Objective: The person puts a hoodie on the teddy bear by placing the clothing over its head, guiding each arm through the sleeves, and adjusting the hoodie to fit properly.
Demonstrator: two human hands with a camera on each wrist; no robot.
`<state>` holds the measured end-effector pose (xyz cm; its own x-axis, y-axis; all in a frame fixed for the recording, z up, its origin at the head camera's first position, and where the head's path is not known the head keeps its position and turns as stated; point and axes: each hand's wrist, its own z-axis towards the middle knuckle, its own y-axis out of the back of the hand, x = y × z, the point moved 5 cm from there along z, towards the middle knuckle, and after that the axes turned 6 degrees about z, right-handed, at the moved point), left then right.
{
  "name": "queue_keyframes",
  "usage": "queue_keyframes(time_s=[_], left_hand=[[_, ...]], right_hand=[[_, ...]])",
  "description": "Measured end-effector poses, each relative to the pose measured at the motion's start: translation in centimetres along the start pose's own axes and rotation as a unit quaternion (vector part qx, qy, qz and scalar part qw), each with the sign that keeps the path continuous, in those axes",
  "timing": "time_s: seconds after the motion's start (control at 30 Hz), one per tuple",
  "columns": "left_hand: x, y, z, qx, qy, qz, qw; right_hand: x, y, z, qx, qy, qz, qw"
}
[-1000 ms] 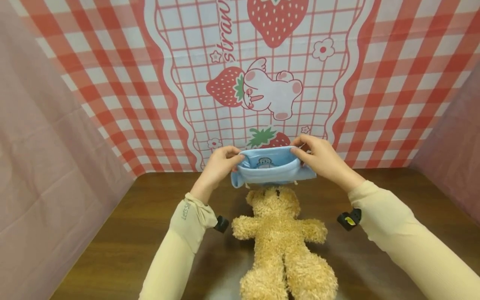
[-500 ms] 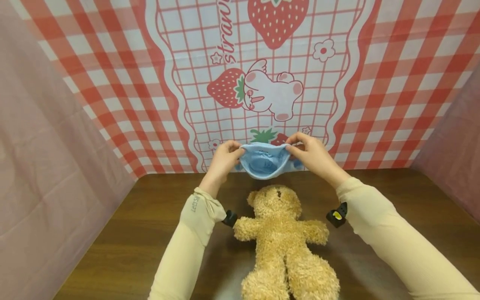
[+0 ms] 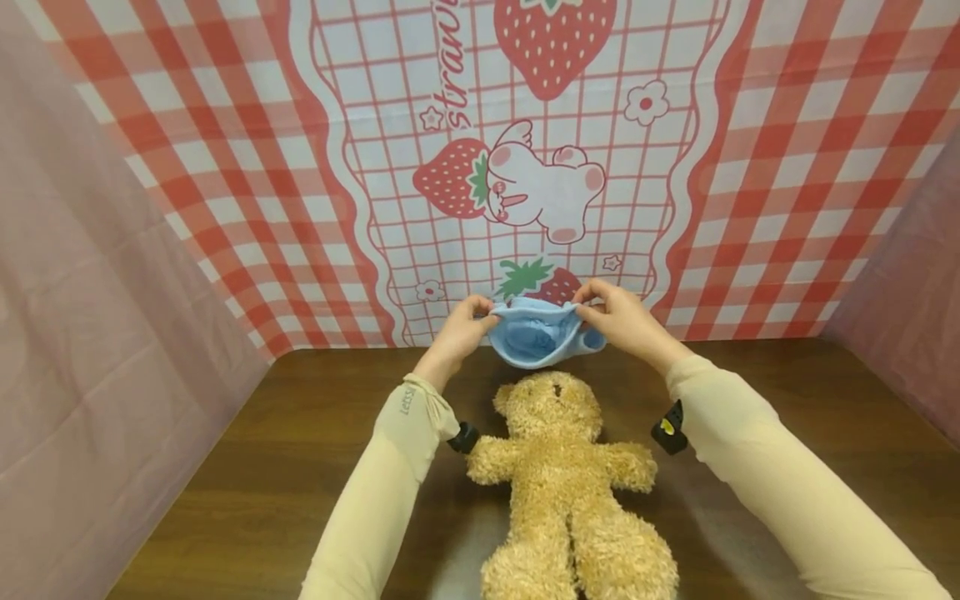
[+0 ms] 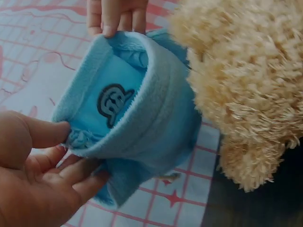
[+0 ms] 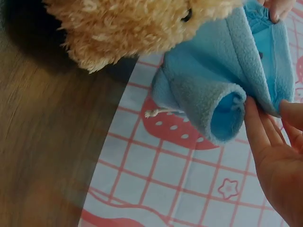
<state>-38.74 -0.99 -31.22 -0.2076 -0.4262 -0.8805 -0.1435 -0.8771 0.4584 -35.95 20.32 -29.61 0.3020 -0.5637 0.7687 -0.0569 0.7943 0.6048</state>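
Note:
A small light-blue fleece doll's hoodie (image 3: 534, 335) hangs just beyond the teddy bear's head, its bottom opening spread wide toward the head camera. My left hand (image 3: 459, 335) pinches the hem at one side, thumb inside the edge in the left wrist view. At the opposite side my right hand (image 3: 624, 323) pinches the same hem. A dark printed patch (image 4: 113, 105) shows inside the garment. One short sleeve (image 5: 228, 116) sticks out below my right fingers, and a knotted cord end (image 5: 152, 113) dangles near it. The curly tan teddy bear (image 3: 558, 475) lies on its back, head toward the garment.
The brown wooden table (image 3: 300, 467) ends at a red-and-white checked cloth (image 3: 787, 167) with strawberry prints, hanging behind it. Pink cloth walls (image 3: 90, 317) close off both sides. Each wrist wears a black strap mount (image 3: 670, 427).
The garment's opening has turned toward the head camera and narrowed as both hands came closer together. Lately it has dropped slightly toward the bear's head. The bear stays in place.

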Motion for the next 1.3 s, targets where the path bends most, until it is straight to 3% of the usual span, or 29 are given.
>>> queue_keyframes(time_s=[0.2, 0.37, 0.63, 0.83, 1.03, 1.3], left_hand=[[1.4, -0.7, 0.7, 0.01, -0.001, 0.013, 0.9999], [3.0, -1.2, 0.9, 0.026, 0.001, 0.053, 0.9983], [5.4, -2.0, 0.0, 0.081, 0.093, 0.1, 0.9873], [6.0, -2.7, 0.0, 0.128, 0.122, 0.129, 0.9758], [6.1, -3.3, -0.6, 0.186, 0.122, 0.171, 0.9597], [6.2, -4.1, -1.0, 0.224, 0.103, 0.181, 0.9521]], right_hand=[[-1.5, -1.0, 0.7, 0.031, -0.008, 0.0, 0.999], [-2.8, -1.9, 0.7, 0.058, -0.012, -0.011, 0.998], [-4.4, -3.0, -0.1, 0.107, -0.002, -0.047, 0.993], [-4.9, -3.3, -0.6, 0.109, -0.004, -0.069, 0.992], [-5.3, -4.1, -1.1, 0.136, -0.002, -0.097, 0.986], [-5.9, -4.7, -1.5, 0.139, -0.005, -0.116, 0.983]])
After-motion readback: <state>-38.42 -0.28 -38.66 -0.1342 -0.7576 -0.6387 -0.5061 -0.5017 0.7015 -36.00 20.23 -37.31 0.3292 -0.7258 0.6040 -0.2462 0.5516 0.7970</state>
